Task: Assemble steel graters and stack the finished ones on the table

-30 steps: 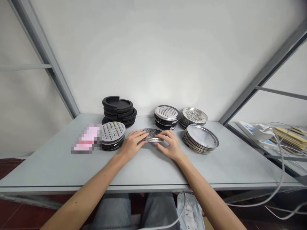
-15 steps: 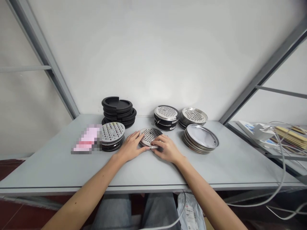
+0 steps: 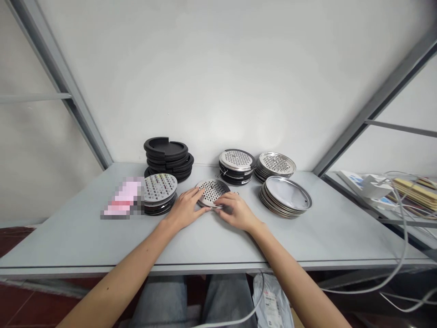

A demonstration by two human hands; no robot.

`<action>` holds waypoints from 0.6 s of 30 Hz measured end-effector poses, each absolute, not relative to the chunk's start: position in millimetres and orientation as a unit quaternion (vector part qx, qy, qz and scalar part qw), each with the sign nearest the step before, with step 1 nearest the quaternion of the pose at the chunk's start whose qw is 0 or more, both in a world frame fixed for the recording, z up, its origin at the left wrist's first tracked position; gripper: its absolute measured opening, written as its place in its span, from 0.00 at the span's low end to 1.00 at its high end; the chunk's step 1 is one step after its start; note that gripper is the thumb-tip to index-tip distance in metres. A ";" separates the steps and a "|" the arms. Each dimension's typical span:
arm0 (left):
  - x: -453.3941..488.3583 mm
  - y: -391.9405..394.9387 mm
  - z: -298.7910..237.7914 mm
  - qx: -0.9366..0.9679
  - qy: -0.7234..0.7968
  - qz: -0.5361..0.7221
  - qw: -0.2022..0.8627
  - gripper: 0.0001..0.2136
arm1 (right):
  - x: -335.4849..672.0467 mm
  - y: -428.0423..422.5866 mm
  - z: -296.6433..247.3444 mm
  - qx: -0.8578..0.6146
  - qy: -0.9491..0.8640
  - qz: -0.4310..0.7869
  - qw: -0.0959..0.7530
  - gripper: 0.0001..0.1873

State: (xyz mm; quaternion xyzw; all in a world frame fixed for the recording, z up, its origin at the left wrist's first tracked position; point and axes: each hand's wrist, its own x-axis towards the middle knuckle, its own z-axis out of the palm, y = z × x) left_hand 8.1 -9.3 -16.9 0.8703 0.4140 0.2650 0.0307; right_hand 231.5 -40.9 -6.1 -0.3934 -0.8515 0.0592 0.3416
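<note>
A round metal grater [image 3: 212, 190] with a perforated face and a thin dark rim lies on the table between my hands. My left hand [image 3: 184, 207] grips its left side, fingers over the edge and thumb along the near rim. Against the right and near edge, my right hand [image 3: 238, 212] holds it with bent fingers, and its fingertips hide part of the rim. A small wire loop shows beside the right knuckles. Just left of my left hand stands a stack of perforated grater discs [image 3: 160, 187] with dark pieces underneath.
Black ring-shaped holders [image 3: 167, 148] are piled at the back left. Behind my hands sits a stack of black-rimmed graters [image 3: 237, 159]. Coarse grater discs [image 3: 276, 164] and plain metal lids [image 3: 287, 193] are stacked at right. A blurred pink item [image 3: 126, 196] lies left; white cables [image 3: 404, 228] hang right.
The grater between my hands has shifted slightly; the black section at its upper right is now mostly covered by the perforated metal face. Both hands stay on it.
</note>
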 end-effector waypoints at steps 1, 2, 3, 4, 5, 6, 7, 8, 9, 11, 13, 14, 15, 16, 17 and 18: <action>8.0 -9.8 -16.4 0.870 0.416 0.263 0.032 0.30 | 233.7 -39.9 -5.6 -0.407 -0.838 0.058 0.359 0.09; 8.0 -10.3 -16.0 0.869 0.420 0.259 0.035 0.30 | 236.1 -38.6 -5.2 -0.427 -0.820 0.052 0.379 0.10; 8.0 -10.8 -15.6 0.868 0.426 0.252 0.038 0.29 | 238.4 -37.1 -5.2 -0.450 -0.799 0.044 0.397 0.10; 8.0 -11.3 -15.1 0.867 0.432 0.243 0.043 0.28 | 240.5 -35.6 -5.4 -0.473 -0.778 0.034 0.412 0.11; 8.1 -11.7 -14.6 0.866 0.438 0.235 0.052 0.26 | 242.2 -34.1 -6.0 -0.492 -0.762 0.027 0.420 0.12; 8.0 -12.0 -14.0 0.865 0.442 0.228 0.062 0.26 | 243.3 -32.8 -7.0 -0.506 -0.751 0.023 0.423 0.12; 7.9 -12.3 -13.3 0.863 0.446 0.224 0.074 0.26 | 244.0 -31.7 -8.2 -0.514 -0.747 0.023 0.422 0.12; 7.6 -12.5 -12.6 0.862 0.448 0.223 0.084 0.26 | 244.1 -30.9 -9.6 -0.516 -0.748 0.025 0.416 0.12; 7.2 -12.7 -11.8 0.861 0.448 0.223 0.093 0.27 | 243.9 -30.4 -11.0 -0.515 -0.752 0.029 0.410 0.12; 6.3 -13.2 -10.5 0.861 0.444 0.223 0.103 0.28 | 242.7 -30.1 -13.2 -0.509 -0.762 0.040 0.398 0.13; 5.9 -13.8 -9.7 0.868 0.429 0.224 0.110 0.28 | 241.5 -30.3 -14.1 -0.502 -0.773 0.052 0.384 0.13; 6.0 -14.3 -9.5 0.873 0.418 0.224 0.114 0.28 | 241.1 -30.5 -13.8 -0.500 -0.779 0.057 0.375 0.14; 6.4 -14.9 -9.3 0.878 0.406 0.225 0.118 0.27 | 240.8 -30.7 -13.0 -0.499 -0.784 0.060 0.364 0.14; 7.0 -15.6 -9.2 0.882 0.395 0.224 0.122 0.26 | 240.7 -31.1 -11.8 -0.502 -0.787 0.061 0.353 0.14; 7.8 -16.4 -9.1 0.887 0.386 0.222 0.126 0.25 | 240.8 -31.5 -10.2 -0.511 -0.787 0.057 0.342 0.13; 8.7 -17.4 -8.9 0.890 0.378 0.218 0.129 0.25 | 241.0 -32.0 -8.3 -0.524 -0.783 0.050 0.332 0.13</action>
